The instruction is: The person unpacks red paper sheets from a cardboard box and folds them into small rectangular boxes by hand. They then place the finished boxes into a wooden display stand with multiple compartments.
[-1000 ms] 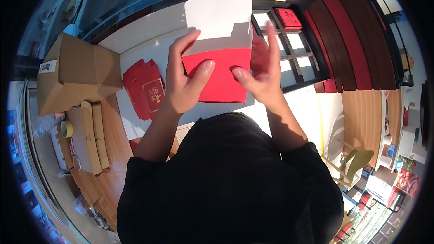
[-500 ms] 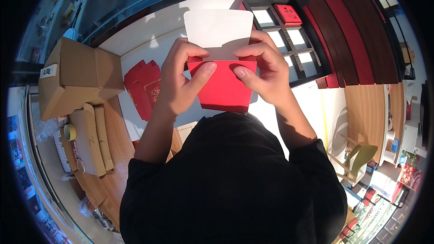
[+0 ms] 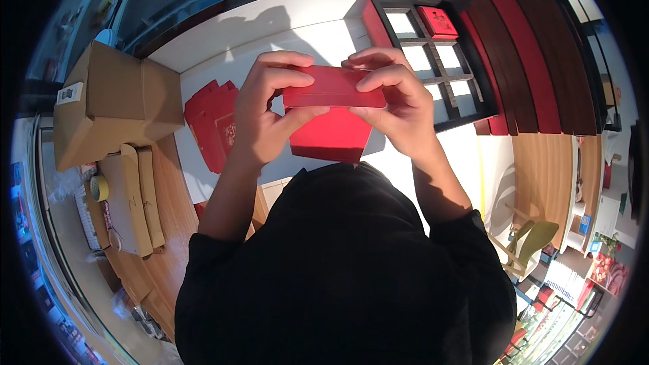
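Both hands hold a small red cardboard box point(image 3: 332, 111) up in front of me, above a white table point(image 3: 318, 34). My left hand point(image 3: 265, 111) grips its left side, fingers curled over the folded top flap and thumb under it. My right hand point(image 3: 395, 105) grips the right side the same way. The top flap lies folded down flat and the box's red front face shows below it. Its white inside is hidden.
A pile of flat red box blanks point(image 3: 213, 125) lies on the table to the left. A dark tray with square compartments point(image 3: 433, 54), one holding a small red box point(image 3: 436, 21), sits at the right beside long red lids point(image 3: 520, 54). Brown cartons point(image 3: 108, 111) stand at the left.
The large white flap that stood up has been folded down over the red box. Both hands have shifted to its top edge and lifted the box closer.
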Demonstrator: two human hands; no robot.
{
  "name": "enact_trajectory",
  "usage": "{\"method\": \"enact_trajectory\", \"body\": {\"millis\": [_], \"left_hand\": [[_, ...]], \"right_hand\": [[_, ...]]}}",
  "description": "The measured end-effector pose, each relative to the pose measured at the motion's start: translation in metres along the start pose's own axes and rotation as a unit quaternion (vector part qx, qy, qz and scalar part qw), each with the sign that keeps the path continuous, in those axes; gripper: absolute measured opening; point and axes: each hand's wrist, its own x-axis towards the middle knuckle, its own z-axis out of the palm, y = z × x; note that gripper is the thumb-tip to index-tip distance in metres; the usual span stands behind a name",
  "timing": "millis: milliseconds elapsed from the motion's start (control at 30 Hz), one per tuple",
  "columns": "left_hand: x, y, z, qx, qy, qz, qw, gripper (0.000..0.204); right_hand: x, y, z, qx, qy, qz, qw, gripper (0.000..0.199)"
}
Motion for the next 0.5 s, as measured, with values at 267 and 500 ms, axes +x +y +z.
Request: {"method": "enact_trajectory", "body": {"millis": [267,500], "left_hand": [[0.005,0.010,-0.004,-0.004,-0.050,-0.029,0.998,0.043],[0.002,0.012,-0.002,-0.046,-0.111,-0.142,0.983,0.051]], "right_hand": [[0.012,-0.015,-0.003,-0.017,-0.087,0.079,0.993,0.032],[0.011,-0.006,-0.002,-0.111,-0.126,0.019,0.986,0.043]]}}
